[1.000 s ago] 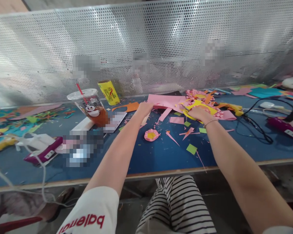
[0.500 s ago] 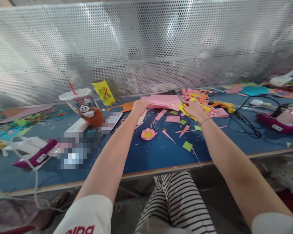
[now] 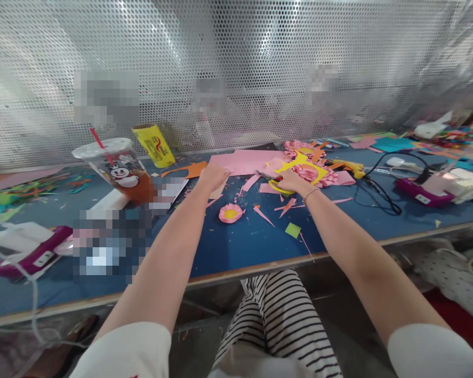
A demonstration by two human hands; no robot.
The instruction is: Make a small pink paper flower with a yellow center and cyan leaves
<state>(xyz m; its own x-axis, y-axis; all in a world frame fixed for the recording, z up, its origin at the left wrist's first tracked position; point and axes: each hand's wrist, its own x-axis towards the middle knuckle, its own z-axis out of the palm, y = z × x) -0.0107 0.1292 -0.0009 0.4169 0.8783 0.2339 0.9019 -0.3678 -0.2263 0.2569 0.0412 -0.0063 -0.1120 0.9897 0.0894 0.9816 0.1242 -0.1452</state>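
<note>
Some pink paper [image 3: 254,162] stretches from my left hand [image 3: 214,178] toward my right hand [image 3: 295,181]. Whether the left pinches it I cannot tell; the right is closed round scissors [image 3: 279,188], blades toward the paper. A flower [image 3: 230,213] lies on the bench [image 3: 252,247], nearer me than either hand.

Perforated metal screen [image 3: 252,58] – silvery, light-streaked, blue tabletop [image 3: 256,244], dim grey floor [image 3: 199,338] beneath

From my head view, I see the left hand [image 3: 214,178] at the pink paper [image 3: 253,161] and the right hand [image 3: 295,182] gripping yellow-handled scissors [image 3: 280,191]. I can't quite tell whether the blades touch paper.
</note>
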